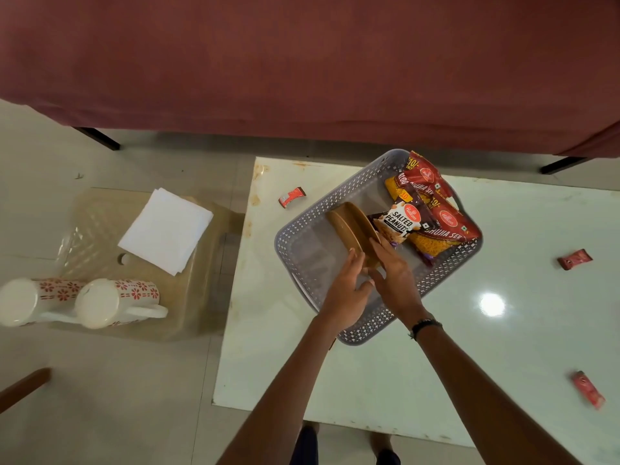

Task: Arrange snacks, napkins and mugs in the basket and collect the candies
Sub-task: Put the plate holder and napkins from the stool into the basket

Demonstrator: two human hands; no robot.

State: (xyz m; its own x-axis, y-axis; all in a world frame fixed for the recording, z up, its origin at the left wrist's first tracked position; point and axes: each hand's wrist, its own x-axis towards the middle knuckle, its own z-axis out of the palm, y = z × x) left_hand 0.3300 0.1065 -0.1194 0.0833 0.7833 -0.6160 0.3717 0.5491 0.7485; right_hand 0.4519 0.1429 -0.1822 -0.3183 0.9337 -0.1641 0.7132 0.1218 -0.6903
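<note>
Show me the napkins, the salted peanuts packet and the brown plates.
napkins (166,231): head view, middle of the white stack's top sheet.
salted peanuts packet (397,221): head view, on its printed label.
brown plates (352,226): head view, on the upper plate's tilted face.

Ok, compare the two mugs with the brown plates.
The mugs lie on their sides on the plastic stool, untouched; the brown plates stand on edge inside the basket, held by both hands. Mugs are white with red flowers; plates are plain brown.
</note>
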